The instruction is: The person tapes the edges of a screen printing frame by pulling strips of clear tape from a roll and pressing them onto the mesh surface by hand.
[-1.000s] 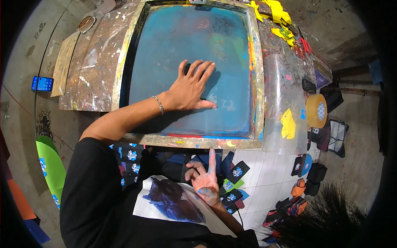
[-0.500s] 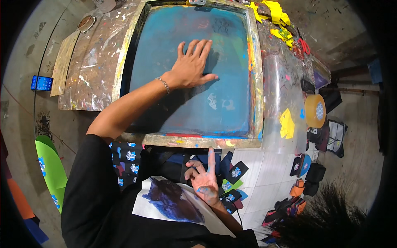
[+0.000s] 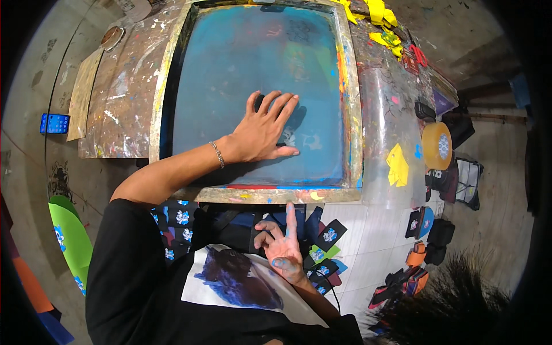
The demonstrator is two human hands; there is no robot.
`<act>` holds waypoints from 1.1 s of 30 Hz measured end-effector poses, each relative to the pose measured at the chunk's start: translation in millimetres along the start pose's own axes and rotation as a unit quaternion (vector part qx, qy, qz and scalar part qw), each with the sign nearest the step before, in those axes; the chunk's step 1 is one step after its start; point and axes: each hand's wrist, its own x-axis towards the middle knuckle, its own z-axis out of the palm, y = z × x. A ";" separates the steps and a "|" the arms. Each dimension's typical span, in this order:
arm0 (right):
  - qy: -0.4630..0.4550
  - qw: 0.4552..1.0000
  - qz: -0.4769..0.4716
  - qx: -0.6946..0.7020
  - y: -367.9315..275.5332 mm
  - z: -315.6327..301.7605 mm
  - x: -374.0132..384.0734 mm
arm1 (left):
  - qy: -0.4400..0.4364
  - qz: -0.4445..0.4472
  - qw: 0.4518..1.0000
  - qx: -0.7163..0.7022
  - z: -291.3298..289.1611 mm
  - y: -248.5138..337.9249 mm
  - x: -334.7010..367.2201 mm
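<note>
A silk-screen frame (image 3: 253, 196) with blue-grey mesh (image 3: 230, 69) rests on a paint-splashed table. Over the near half of the mesh is my left hand (image 3: 261, 129), palm down, fingers spread and holding nothing. Its shadow lies close beside it; whether the palm presses the mesh cannot be made out. Dark patches show between its fingers. A small pale design (image 3: 310, 141) shows on the mesh to the right of the thumb. Below the frame's near edge, my right hand (image 3: 283, 247) is palm up, index finger extended to the wooden rim, other fingers curled loosely. Blue ink stains its fingers.
On the right are a clear plastic sheet (image 3: 382, 132), a yellow scrap (image 3: 397, 165), a tape roll (image 3: 437, 145) and red scissors (image 3: 418, 56). A phone (image 3: 55, 123) is at far left. Printed dark pieces (image 3: 330, 234) lie below the frame. Another person's hair (image 3: 443, 299) shows lower right.
My left hand has moved nearer to me across the mesh, fingers still spread. My right hand keeps its pose at the rim. The whole view has shifted slightly.
</note>
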 end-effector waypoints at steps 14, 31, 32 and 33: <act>0.017 0.999 0.031 -0.013 0.1 -1.6 -3.0 | -0.074 0.070 0.993 -0.058 -6.1 26.5 -25.6; -0.004 0.999 0.019 -0.031 -5.2 -6.7 -4.5 | -0.073 0.017 0.992 -0.102 -18.7 42.6 -17.9; -0.003 0.999 0.013 -0.034 -6.0 -7.0 -4.9 | -0.070 -0.008 0.989 -0.128 -23.0 45.7 -18.2; -0.001 0.999 0.013 -0.034 -6.6 -7.4 -5.8 | -0.071 -0.008 0.989 -0.129 -24.7 49.0 -22.0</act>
